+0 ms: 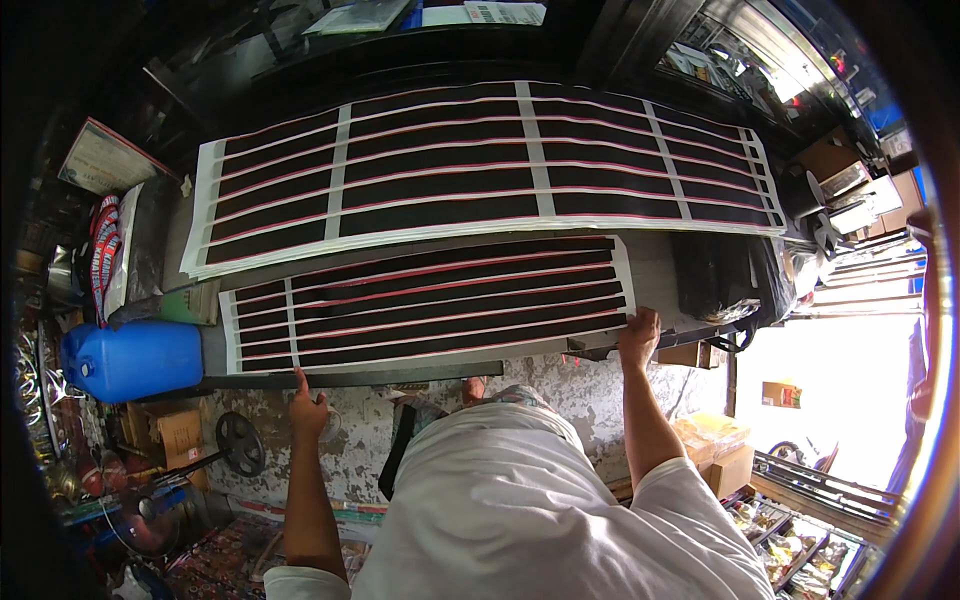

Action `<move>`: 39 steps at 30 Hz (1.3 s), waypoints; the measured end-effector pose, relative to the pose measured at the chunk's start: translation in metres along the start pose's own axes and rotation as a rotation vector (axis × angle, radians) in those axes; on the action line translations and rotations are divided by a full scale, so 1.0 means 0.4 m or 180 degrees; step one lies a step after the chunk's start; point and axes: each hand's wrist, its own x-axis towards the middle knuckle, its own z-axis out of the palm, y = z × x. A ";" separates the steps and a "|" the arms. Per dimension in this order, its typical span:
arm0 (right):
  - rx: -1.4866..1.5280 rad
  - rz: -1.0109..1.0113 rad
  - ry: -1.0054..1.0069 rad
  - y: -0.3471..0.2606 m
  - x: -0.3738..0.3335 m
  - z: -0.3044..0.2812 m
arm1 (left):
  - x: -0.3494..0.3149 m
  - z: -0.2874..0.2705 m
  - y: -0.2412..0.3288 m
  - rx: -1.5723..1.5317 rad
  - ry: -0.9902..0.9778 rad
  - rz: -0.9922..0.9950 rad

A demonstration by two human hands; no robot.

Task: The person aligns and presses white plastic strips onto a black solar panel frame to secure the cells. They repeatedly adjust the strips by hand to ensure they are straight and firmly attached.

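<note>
A white sheet printed with long black, red-edged bands (pixel 450 305) lies flat along the near side of the table, slightly tilted across it. At its near right corner my right hand (pixel 640 336) is closed on the edge, thumb and fingers pinching it. My left hand (pixel 308 412) is at the near edge toward the left end. Its index finger points forward and touches the edge by the pale cross strip, the thumb stands apart, and nothing is held. Just beyond lies a larger stack of similar striped sheets (pixel 440 170), several layers showing at its near edge.
A blue plastic jerrycan (pixel 130 360) stands at the table's left end. Black plastic-wrapped goods (pixel 730 275) lie at the right end. Dark glass-fronted cabinets back the table. Below are a black handwheel (pixel 241 445) and a wrapped carton (pixel 715 445).
</note>
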 end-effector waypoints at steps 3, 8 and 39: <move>-0.0086 0.0208 0.0037 -0.003 -0.004 -0.024 | -0.022 0.007 0.004 0.0042 0.0170 -0.0136; -0.0027 -0.0707 -0.0031 -0.105 -0.036 -0.071 | -0.105 -0.033 0.126 -0.0152 0.0007 -0.0093; 0.0731 -0.3163 -0.3265 -0.762 -0.383 0.219 | -0.119 -0.021 0.261 -0.0098 -0.0263 0.0175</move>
